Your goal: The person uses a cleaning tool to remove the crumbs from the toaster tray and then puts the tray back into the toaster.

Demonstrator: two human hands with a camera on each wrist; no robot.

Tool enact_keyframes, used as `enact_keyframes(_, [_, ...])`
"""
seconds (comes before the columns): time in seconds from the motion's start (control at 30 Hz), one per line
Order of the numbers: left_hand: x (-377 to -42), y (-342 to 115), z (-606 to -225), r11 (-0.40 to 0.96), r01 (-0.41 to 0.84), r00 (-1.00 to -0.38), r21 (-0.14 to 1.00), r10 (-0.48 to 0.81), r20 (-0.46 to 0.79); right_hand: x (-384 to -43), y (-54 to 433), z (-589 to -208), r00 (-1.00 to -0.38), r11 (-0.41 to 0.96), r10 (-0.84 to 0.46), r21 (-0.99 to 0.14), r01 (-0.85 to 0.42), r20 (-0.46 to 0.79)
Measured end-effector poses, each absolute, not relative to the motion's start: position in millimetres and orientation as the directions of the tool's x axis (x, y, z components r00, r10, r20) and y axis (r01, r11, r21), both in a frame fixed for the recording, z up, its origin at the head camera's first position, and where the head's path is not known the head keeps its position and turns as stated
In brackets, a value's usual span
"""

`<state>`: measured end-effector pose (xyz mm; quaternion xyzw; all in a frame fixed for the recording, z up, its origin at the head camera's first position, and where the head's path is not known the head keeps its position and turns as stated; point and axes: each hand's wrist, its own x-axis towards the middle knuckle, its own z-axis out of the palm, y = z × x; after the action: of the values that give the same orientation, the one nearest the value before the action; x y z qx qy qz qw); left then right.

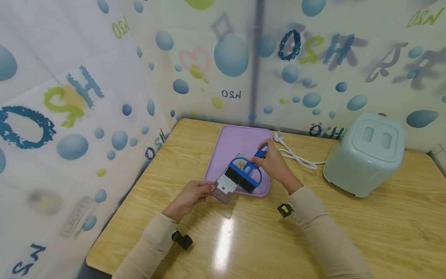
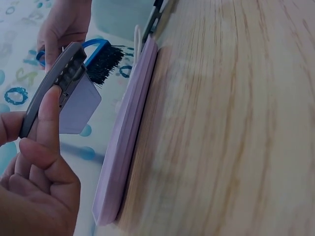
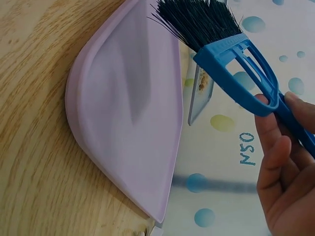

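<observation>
My left hand (image 1: 189,197) pinches the grey-brown end of a toaster crumb tray (image 1: 225,185), thumb on one side and fingers on the other. Its flat metal plate slants over the purple tray (image 1: 237,138), and crumbs (image 3: 203,81) lie near its far end. My right hand (image 1: 273,162) grips the handle of a blue brush (image 3: 236,73) with black bristles (image 1: 240,180). In the head view the bristles overlap the crumb tray's plate. In the left wrist view, the bristles are beyond the crumb tray's handle (image 2: 49,88).
A pale green toaster (image 1: 366,155) stands on the wooden table (image 1: 278,248) at the right. Its white cord (image 1: 299,159) runs left to a plug (image 1: 278,136) behind the purple tray. Patterned curtains (image 1: 209,77) border the table at the back and left.
</observation>
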<state>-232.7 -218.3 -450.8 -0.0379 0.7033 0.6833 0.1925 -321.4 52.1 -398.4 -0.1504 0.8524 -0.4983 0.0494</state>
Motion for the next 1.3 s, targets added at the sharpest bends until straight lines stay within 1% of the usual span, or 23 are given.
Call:
enact_keyframes(0.33, [-231.1,-219.8,-451.5,0.066,-0.307,-0.925,0.95,0.214,-0.314,-327.9,55.8,-405.0,-0.964,0.472,-0.259,-0.862,-0.183,0.063])
enact_keyframes(0.9, [-231.3,-221.6,-452.1,0.061,-0.31,-0.925,0.949,0.21,-0.316,-336.0,61.2,-410.3,-0.984,0.533,-0.176,-0.841,-0.096,0.001])
enact_keyframes(1.3, [-231.2,-221.2,-448.3,0.053,-0.309,-0.927,0.95,0.207,-0.313,-336.5,63.4,-411.8,-0.989,0.602,-0.132,-0.787,-0.137,0.071])
